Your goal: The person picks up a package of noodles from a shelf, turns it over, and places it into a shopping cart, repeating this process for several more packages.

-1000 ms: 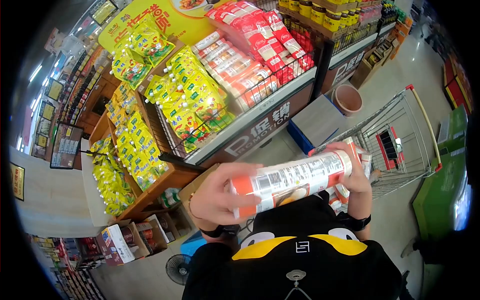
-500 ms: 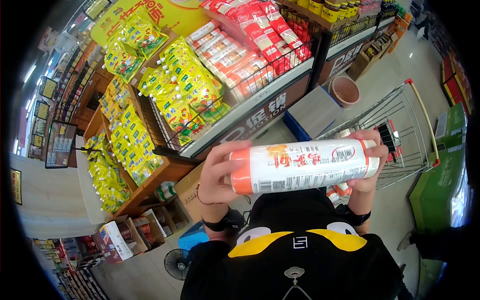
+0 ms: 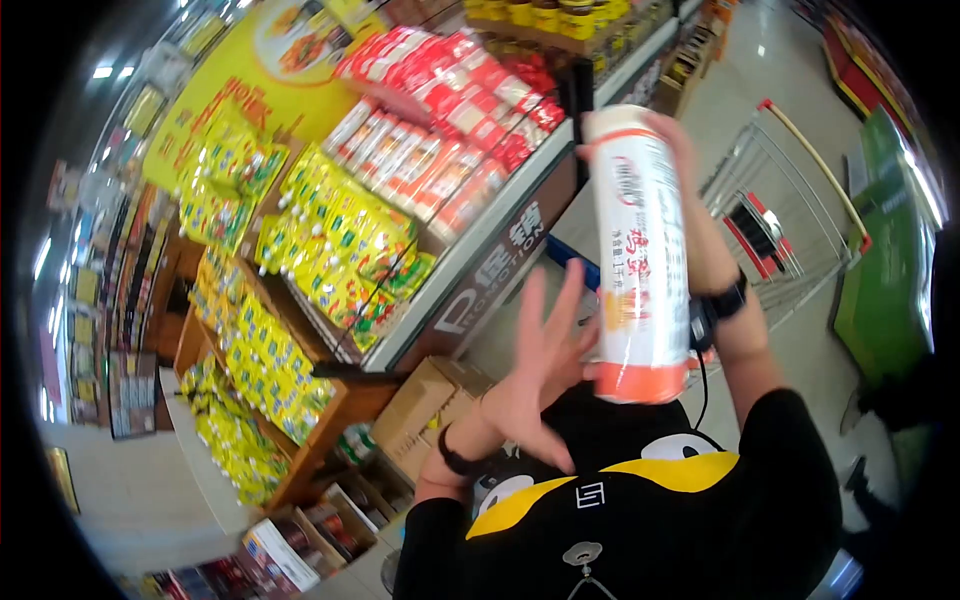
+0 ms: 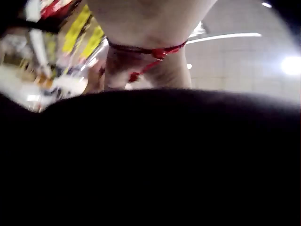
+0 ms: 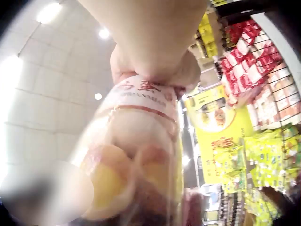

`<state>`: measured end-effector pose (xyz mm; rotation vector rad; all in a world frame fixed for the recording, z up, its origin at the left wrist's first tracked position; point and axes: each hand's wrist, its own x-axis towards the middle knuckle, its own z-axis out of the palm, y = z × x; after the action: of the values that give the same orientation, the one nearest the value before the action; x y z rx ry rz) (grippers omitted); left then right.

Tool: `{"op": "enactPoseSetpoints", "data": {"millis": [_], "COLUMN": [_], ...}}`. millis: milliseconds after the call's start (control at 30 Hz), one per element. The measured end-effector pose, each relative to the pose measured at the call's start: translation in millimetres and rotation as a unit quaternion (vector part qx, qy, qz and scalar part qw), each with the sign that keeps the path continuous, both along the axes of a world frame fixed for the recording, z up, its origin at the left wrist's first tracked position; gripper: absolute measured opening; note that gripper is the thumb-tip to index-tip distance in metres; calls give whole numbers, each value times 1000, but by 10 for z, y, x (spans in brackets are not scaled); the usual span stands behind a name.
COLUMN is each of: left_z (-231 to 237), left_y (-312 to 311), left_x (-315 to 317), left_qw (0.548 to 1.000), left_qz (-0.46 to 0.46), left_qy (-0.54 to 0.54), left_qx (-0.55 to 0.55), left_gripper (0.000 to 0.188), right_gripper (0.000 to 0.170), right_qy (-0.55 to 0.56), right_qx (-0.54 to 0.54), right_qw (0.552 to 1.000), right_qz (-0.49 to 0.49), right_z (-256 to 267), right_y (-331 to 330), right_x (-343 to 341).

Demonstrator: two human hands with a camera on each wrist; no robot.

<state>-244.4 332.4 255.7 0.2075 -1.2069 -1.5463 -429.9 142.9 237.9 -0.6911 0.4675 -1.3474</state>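
Observation:
A pack of noodles (image 3: pixel 640 260), a long white cylinder with orange ends, stands nearly upright in front of the body in the head view. My right hand (image 3: pixel 676 160) grips it round its upper end. In the right wrist view that hand (image 5: pixel 153 63) closes over the top of the noodle pack (image 5: pixel 141 127), whose wrapper shows egg pictures. My left hand (image 3: pixel 545 365) is spread beside the pack's lower part, fingers apart and holding nothing. The left wrist view shows mostly a dark band and a red cord bracelet (image 4: pixel 157 52); the fingers are hidden there.
Similar packs (image 3: pixel 425 165) lie in a wire-fronted promotion shelf (image 3: pixel 500 255), beside yellow pouches (image 3: pixel 345 250) and red-and-white bags (image 3: pixel 445 85). A shopping cart (image 3: pixel 790 215) stands at the right, before a green display (image 3: pixel 885 260). A cardboard box (image 3: pixel 425 405) sits below the shelf.
The noodle pack has turned from lying level between both hands to upright. My left hand has let go of its end and spread its fingers, while the right keeps its grip.

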Motion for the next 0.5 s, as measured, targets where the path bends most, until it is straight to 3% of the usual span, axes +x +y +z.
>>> {"op": "enactPoseSetpoints", "data": {"millis": [33,67,100,167,200,233,300,400,467,500], "left_z": [-34,-147,-225,-249,-254,-235,-321,-433,-427,-373], "left_y": [-71,-324,-516,-574,-561,-521,-428,-348,-357,-379], "left_x": [-92,-89,-77,-196,-243,-265,-298,-245,-216,-193], "left_qw": [979,947,929,955,959,960,957,944,928,934], "left_qz": [-77,-139,-225,-146,-102,-92,-77,-52,-31,-17], "left_qy": [93,87,148,27,-36,-38,-13,-27,24,12], "left_qx": [165,277,254,258,262,264,280,324,370,357], "left_gripper": [107,103,86,73,67,50,45,45,41,39], "right_gripper": [49,46,43,36,31,29,34,48,60,61], "right_qy": [-1,6,18,87,187,248,347,466,410,464], "right_qx": [20,10,-3,-87,-156,-150,-131,-130,-122,-143], "right_qw": [999,993,982,949,939,911,857,828,857,833], "right_qz": [46,118,189,291,241,295,357,285,288,266], "right_z": [-154,-58,73,315,599,552,532,425,417,367], "right_y": [-234,-255,-251,-33,340,273,249,406,732,885], "right_x": [72,132,205,341,336,352,331,14,-285,-446]}}
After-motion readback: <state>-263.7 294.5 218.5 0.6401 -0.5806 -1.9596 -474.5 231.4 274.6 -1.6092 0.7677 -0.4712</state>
